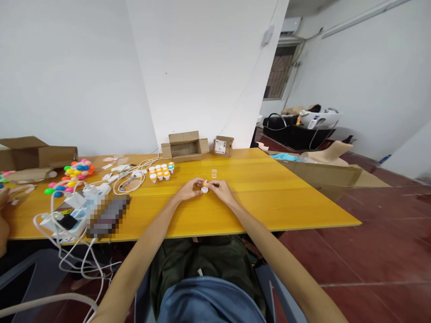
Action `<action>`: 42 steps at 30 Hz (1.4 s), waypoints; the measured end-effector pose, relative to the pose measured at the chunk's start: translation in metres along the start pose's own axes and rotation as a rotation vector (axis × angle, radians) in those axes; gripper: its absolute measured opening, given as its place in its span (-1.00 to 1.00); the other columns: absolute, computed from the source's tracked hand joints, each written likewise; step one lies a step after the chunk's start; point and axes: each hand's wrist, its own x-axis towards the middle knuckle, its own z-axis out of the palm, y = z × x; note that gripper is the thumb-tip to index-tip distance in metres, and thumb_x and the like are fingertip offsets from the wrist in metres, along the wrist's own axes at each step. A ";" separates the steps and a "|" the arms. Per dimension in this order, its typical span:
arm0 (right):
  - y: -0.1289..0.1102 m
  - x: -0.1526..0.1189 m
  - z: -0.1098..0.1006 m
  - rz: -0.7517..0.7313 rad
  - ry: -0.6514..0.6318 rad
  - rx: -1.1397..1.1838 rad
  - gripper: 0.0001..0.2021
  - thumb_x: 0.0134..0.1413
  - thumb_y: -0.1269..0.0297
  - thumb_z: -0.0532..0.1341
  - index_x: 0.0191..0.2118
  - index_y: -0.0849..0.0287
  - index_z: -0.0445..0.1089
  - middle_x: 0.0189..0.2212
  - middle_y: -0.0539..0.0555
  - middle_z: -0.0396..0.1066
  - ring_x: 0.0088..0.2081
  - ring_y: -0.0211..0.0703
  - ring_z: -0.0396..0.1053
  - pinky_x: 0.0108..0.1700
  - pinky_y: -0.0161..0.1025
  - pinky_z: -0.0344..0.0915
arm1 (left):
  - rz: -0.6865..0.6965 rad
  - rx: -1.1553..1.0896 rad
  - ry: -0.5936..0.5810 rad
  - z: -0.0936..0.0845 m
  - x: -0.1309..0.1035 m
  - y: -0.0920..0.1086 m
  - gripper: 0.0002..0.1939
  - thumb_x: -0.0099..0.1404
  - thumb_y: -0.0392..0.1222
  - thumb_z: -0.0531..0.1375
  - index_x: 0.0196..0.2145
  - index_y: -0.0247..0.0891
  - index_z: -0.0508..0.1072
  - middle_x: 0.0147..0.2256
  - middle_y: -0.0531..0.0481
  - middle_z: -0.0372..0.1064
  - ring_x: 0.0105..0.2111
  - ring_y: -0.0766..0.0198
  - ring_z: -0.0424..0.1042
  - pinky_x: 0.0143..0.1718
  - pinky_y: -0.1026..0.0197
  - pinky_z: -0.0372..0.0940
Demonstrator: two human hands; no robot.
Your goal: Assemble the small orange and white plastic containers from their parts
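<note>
Above the middle of the yellow table (269, 193), my left hand (190, 189) and my right hand (218, 190) meet with their fingertips close together. Both pinch a small white and orange piece (205, 184) between them. Just below the fingertips is a small white round piece (204, 190); whether it is joined to the orange one cannot be made out. A clear round container (214, 173) stands just beyond my right hand. To the left of my hands, several small white bottles with orange rings (160, 172) stand in a tight group, one with a teal ring (171, 167).
Two cardboard boxes, one open (185, 148) and one smaller (222, 146), stand by the wall. White cables, a power strip (81, 215), a blurred dark object (109, 215) and colourful balls (79, 169) lie left. Another person's hand (4, 197) shows at the far left.
</note>
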 end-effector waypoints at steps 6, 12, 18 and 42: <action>0.001 0.001 0.002 0.012 -0.001 0.004 -0.71 -0.04 0.01 0.27 -0.50 0.12 0.56 -0.44 0.06 0.59 -0.35 -0.02 0.49 -0.26 -0.18 0.36 | 0.007 -0.033 -0.009 0.000 0.001 -0.002 -0.53 0.07 -0.29 0.37 -0.02 -0.24 0.46 -0.07 -0.11 0.51 -0.07 0.14 0.47 0.06 0.05 0.30; 0.003 0.001 0.003 -0.006 -0.002 0.000 -0.72 -0.01 0.03 0.27 -0.49 0.12 0.57 -0.44 0.06 0.59 -0.35 -0.04 0.49 -0.27 -0.19 0.36 | 0.017 -0.034 -0.016 0.000 0.001 -0.001 -0.54 0.09 -0.25 0.38 -0.02 -0.23 0.47 -0.07 -0.11 0.50 -0.07 0.15 0.46 0.06 0.06 0.31; 0.001 -0.001 0.002 -0.032 -0.006 -0.044 -0.76 0.01 0.08 0.28 -0.49 0.10 0.58 -0.43 0.06 0.61 -0.36 -0.03 0.50 -0.27 -0.18 0.35 | 0.020 -0.043 -0.009 0.001 0.001 -0.003 -0.54 0.09 -0.25 0.38 -0.03 -0.23 0.47 -0.08 -0.10 0.50 -0.07 0.16 0.46 0.06 0.06 0.31; -0.009 -0.007 0.003 -0.151 -0.023 -0.365 -0.90 0.03 0.37 0.33 -0.39 0.04 0.61 -0.28 0.05 0.62 -0.22 -0.05 0.54 -0.11 -0.17 0.41 | 0.057 -0.080 -0.022 0.001 0.000 -0.003 -0.57 0.13 -0.16 0.40 -0.05 -0.25 0.48 -0.09 -0.13 0.50 -0.07 0.14 0.44 0.04 0.08 0.29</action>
